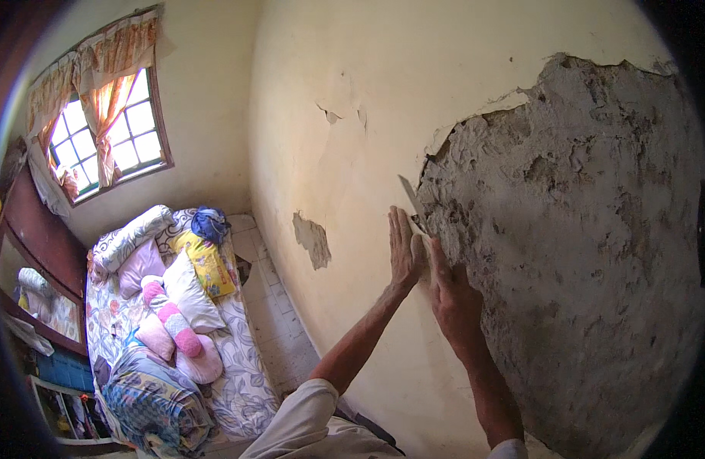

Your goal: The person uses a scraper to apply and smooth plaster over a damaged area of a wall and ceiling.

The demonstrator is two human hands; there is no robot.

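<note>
My right hand (452, 294) is closed around the handle of a flat-bladed scraper (410, 195), its index finger stretched along the tool. The thin metal blade points up and slightly left, at the broken edge of the paint. Beside it, my left hand (404, 252) lies with straight fingers against the cream painted wall (352, 199), its thumb side close to the blade. A loose pale flake of paint (419, 227) shows between the two hands. Right of them spreads a large rough patch of bare grey plaster (567, 229); the handle is mostly hidden by my fingers.
A smaller bare patch (313, 240) and a peeling crack (329, 114) mark the wall further left. At the left stands a bed (241, 348) with pillows, a bolster and bunched cloth. Behind it is a curtained window (127, 130). Floor tiles (272, 306) run between bed and wall.
</note>
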